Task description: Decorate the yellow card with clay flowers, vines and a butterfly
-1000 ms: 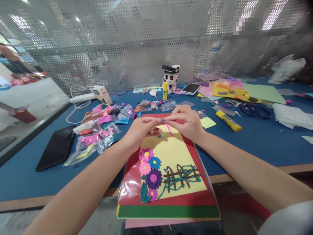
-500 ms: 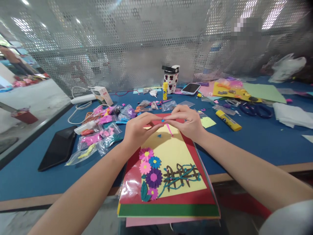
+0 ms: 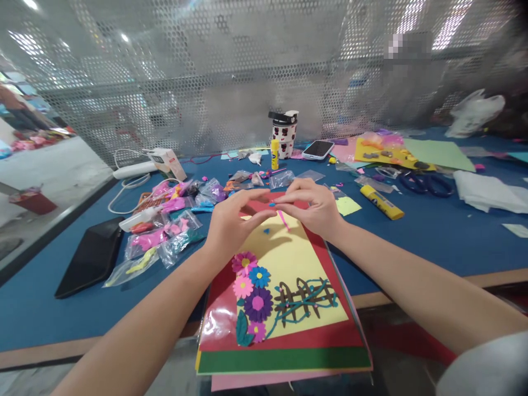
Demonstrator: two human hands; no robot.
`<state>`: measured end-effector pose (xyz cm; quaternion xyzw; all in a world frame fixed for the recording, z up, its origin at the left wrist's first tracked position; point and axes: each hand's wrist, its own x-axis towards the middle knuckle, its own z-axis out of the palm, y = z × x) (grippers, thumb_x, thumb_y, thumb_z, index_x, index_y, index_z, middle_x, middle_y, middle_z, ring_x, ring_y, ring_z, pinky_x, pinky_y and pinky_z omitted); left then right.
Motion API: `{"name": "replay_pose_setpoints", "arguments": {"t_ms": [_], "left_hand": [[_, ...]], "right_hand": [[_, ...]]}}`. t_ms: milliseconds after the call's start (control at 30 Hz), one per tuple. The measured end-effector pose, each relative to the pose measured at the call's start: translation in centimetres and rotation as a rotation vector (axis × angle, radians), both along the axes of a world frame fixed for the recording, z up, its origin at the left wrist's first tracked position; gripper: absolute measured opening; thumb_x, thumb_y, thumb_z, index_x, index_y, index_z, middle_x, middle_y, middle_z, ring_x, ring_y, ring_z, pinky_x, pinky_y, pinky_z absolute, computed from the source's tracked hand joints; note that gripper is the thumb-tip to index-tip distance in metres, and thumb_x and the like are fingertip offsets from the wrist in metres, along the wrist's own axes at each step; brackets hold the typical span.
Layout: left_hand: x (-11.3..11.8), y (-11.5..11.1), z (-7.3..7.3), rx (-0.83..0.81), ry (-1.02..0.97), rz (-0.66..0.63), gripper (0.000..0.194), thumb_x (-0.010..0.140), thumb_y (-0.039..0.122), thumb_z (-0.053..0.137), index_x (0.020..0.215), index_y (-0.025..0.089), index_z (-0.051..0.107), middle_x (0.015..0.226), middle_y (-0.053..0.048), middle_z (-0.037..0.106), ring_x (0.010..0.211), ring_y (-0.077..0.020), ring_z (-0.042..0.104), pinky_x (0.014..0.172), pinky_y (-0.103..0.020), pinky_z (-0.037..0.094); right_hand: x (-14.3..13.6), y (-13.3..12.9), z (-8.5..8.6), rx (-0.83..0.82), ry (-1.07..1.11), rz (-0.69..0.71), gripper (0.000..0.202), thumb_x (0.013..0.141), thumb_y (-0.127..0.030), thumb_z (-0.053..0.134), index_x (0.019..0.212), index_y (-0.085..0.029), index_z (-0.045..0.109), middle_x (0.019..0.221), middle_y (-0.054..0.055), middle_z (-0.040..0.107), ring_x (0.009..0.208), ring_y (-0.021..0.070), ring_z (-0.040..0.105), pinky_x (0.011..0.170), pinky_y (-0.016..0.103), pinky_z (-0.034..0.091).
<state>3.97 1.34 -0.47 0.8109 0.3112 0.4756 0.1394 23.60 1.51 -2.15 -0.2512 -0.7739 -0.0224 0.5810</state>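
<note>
We count five petalled flowers (image 3: pixel 258 304) and one brown fence (image 3: pixel 284 301) on the yellow sheet (image 3: pixel 284 256). Our right hand (image 3: pixel 315 206) pinches a small blue clay piece (image 3: pixel 272 204) at its fingertips; our left hand (image 3: pixel 228 220) curves just beside it, thumb and fingers parted. A second blue bit (image 3: pixel 266 231) lies below on the sheet, near a thin pink strip (image 3: pixel 283 219).
</note>
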Motion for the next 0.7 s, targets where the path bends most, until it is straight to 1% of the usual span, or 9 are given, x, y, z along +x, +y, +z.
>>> {"name": "replay_pose_setpoints", "arguments": {"t_ms": [33, 100, 133, 200, 367, 567, 700], "left_hand": [[0.1, 0.0, 0.0, -0.14, -0.029, -0.024, 0.028, 0.078, 0.037, 0.074, 0.1, 0.019, 0.073, 0.093, -0.004, 0.076, 0.06, -0.01, 0.068, 0.058, -0.019, 0.054], [0.4, -0.1, 0.0, -0.383, -0.081, -0.079, 0.025, 0.079, 0.04, 0.071, 0.092, 0.018, 0.075, 0.086, -0.003, 0.076, 0.058, -0.0115, 0.069, 0.056, -0.02, 0.055], [0.6, -0.2, 0.0, -0.469, -0.108, -0.101, 0.024, 0.08, 0.04, 0.07, 0.087, 0.018, 0.075, 0.083, -0.003, 0.076, 0.059, -0.0119, 0.069, 0.057, -0.02, 0.056], [0.8, -0.4, 0.1, -0.573, -0.169, -0.132, 0.02, 0.079, 0.038, 0.071, 0.082, 0.018, 0.076, 0.079, -0.002, 0.076, 0.06, -0.0115, 0.069, 0.059, -0.02, 0.057], [1.0, -0.7, 0.5, -0.663, -0.284, -0.171, 0.02, 0.078, 0.036, 0.073, 0.079, 0.017, 0.075, 0.076, -0.002, 0.073, 0.055, -0.0078, 0.063, 0.057, -0.018, 0.058], [1.2, -0.9, 0.7, -0.698, -0.312, -0.165, 0.017, 0.078, 0.035, 0.072, 0.079, 0.018, 0.076, 0.076, -0.002, 0.074, 0.056, -0.0068, 0.062, 0.057, -0.016, 0.056], [1.2, -0.9, 0.6, -0.696, -0.328, -0.158, 0.017, 0.077, 0.036, 0.073, 0.077, 0.019, 0.077, 0.075, -0.001, 0.074, 0.056, -0.0069, 0.063, 0.055, -0.015, 0.055]], "right_hand": [[0.0, 0.0, 0.0, 0.011, -0.003, -0.004, 0.004, 0.082, -0.021, 0.071, 0.08, -0.021, 0.074, 0.067, -0.001, 0.064, 0.063, 0.0112, 0.057, 0.064, 0.029, 0.043], [0.1, 0.1, 0.0, 0.041, -0.024, -0.013, 0.003, 0.081, -0.02, 0.072, 0.081, -0.021, 0.074, 0.067, -0.002, 0.064, 0.063, 0.0111, 0.057, 0.065, 0.029, 0.043], [0.1, 0.1, -0.1, 0.055, -0.039, -0.02, 0.003, 0.081, -0.019, 0.072, 0.082, -0.021, 0.074, 0.067, -0.002, 0.064, 0.063, 0.0111, 0.058, 0.066, 0.03, 0.043], [0.2, 0.1, 0.0, 0.075, -0.061, -0.037, 0.004, 0.08, -0.018, 0.073, 0.083, -0.021, 0.074, 0.067, -0.002, 0.064, 0.064, 0.0113, 0.058, 0.068, 0.03, 0.043], [0.2, -0.1, 0.1, 0.084, -0.085, -0.065, 0.005, 0.083, -0.022, 0.07, 0.085, -0.023, 0.074, 0.068, -0.002, 0.065, 0.066, 0.0119, 0.059, 0.069, 0.031, 0.043], [0.2, -0.2, 0.2, 0.062, -0.086, -0.072, 0.006, 0.085, -0.023, 0.068, 0.084, -0.023, 0.074, 0.069, -0.002, 0.066, 0.065, 0.0121, 0.059, 0.069, 0.032, 0.043], [0.0, -0.3, 0.2, 0.067, -0.084, -0.086, 0.006, 0.083, -0.023, 0.07, 0.087, -0.021, 0.073, 0.069, -0.001, 0.066, 0.067, 0.013, 0.06, 0.069, 0.032, 0.043]]}}
